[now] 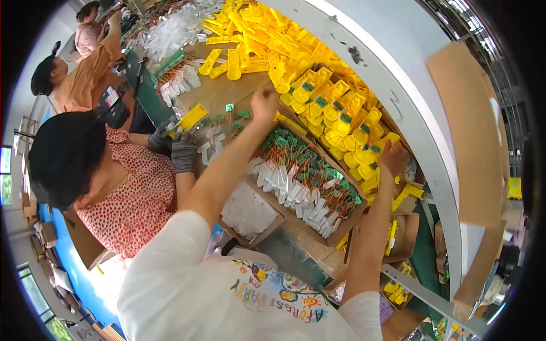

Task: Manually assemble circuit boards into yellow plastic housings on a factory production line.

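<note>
My left hand [264, 105] is at the left end of a row of yellow plastic housings [335, 122], many carrying small green circuit boards. Its fingers are curled beside the housings, but what they grip is hidden. At the row's right end, my right hand [393, 159] has bent fingers against the yellow parts and the box edge; its hold cannot be made out. Between my forearms is a cardboard box [348, 228] of green circuit boards [301, 150] with red wires and white plastic pieces [284, 184].
Loose yellow housings [284, 34] heap at the back beside a white curved beam [392, 74]. On my left, a co-worker in grey gloves [183, 152] holds a yellow housing [193, 116]. A box of white pieces [247, 213] stands near me; two more people sit farther left.
</note>
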{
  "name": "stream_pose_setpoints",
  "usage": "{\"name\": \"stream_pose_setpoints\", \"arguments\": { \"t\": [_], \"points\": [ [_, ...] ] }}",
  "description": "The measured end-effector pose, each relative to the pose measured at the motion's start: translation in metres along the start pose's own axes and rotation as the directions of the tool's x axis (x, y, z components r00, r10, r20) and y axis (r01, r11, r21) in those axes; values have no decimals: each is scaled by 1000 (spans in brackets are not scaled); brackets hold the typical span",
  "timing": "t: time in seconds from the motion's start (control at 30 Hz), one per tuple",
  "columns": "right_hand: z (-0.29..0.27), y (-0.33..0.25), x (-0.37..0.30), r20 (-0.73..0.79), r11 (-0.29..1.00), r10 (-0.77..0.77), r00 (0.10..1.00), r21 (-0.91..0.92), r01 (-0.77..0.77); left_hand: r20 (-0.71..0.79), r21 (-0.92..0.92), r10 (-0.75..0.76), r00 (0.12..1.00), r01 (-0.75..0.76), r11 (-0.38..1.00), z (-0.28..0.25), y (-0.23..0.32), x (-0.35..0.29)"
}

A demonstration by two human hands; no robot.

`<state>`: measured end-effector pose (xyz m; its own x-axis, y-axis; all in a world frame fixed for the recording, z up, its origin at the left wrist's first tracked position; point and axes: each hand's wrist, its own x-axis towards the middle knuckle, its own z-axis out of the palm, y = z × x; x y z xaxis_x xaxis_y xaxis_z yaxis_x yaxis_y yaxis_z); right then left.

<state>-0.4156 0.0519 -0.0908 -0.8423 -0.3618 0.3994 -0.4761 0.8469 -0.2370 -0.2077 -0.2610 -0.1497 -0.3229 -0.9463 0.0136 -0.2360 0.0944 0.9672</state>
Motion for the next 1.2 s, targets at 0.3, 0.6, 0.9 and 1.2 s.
{"name": "stream_pose_setpoints", "arguments": {
  "t": [0.3, 0.6, 0.9, 1.2],
  "points": [
    [-69, -90, -172, 207, 830, -226, 952, 552, 77, 779, -465, -143, 611, 715, 522, 3, -141, 170],
    [-35, -145, -309, 539, 779, -406, 738, 626, -28, 602, -271, -139, 786, 365, 891, -130, 55, -124],
    [9, -183, -322, 499, 871, -482, 720, 364, 330, 549, -377, -522, 652, 751, 542, -225, 34, -260],
    [-116, -159, -274, 544, 481, -481, 688, 820, -312, 698, -182, -229, 678, 478, 859, -169, 7, -308]
  ]
}}
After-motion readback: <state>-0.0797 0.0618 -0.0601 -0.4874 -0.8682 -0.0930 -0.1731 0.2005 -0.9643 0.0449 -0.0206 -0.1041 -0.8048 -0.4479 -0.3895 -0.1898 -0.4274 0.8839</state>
